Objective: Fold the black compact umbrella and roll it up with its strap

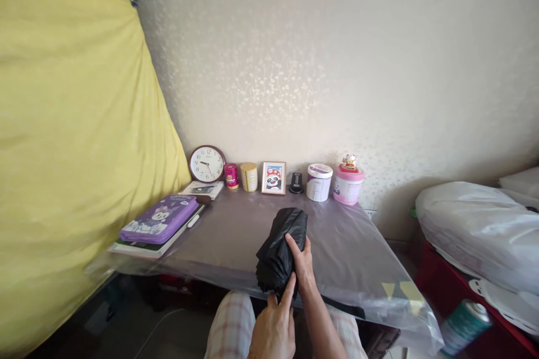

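A black folded umbrella, its loose fabric gathered into a bundle, is held up over the table's front edge and tilted slightly to the right. My right hand wraps around its right side, thumb lying across the cloth. My left hand is at the lower end, with a finger pressed along the folds and the thumb side against the fabric. What the left palm grips is hidden. A black strap stretches rightward from behind my right wrist, near the table edge.
The table has a clear plastic cover. Along the wall stand a clock, tins, a picture frame and round tubs. A purple case lies on books at left. A spray can and white bags are at right.
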`<state>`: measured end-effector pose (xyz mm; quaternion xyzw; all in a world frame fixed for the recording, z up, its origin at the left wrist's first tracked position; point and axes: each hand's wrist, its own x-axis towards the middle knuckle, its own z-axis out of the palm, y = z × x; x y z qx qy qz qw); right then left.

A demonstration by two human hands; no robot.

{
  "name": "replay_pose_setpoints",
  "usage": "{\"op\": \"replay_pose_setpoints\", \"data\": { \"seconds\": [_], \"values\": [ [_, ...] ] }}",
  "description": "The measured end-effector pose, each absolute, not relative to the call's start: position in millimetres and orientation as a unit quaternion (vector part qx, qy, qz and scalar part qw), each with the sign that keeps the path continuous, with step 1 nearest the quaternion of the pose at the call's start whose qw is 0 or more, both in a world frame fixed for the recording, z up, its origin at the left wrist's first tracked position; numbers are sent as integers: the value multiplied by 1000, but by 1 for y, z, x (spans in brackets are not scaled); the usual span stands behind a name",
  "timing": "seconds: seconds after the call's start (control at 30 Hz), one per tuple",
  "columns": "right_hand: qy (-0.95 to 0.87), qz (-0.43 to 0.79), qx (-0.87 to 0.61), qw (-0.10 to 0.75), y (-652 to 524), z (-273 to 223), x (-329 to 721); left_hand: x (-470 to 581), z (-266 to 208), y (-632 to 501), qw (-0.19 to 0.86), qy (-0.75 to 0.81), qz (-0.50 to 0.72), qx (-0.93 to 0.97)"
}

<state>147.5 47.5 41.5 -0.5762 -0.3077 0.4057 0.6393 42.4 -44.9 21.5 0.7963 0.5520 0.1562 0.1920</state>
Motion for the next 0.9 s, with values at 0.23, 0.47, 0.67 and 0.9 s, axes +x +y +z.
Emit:
{"op": "replay_pose_setpoints", "data": {
  "seconds": [0.23, 0.47, 0.67, 0.9],
  "values": [
    [-282, 439, -548, 653, 48, 30, 150, 42, 30, -49, 211, 543, 143, 800],
    [-205, 498, -499, 679, 42, 43, 155, 34, 42, -51, 399, 454, 292, 741],
    [-160, 548, -455, 684, 35, 55, 158, 39, 35, -55, 695, 380, 441, 422],
    [-209, 572, -407, 681, 20, 66, 147, 42, 36, -58, 826, 277, 336, 359]
  ]
}}
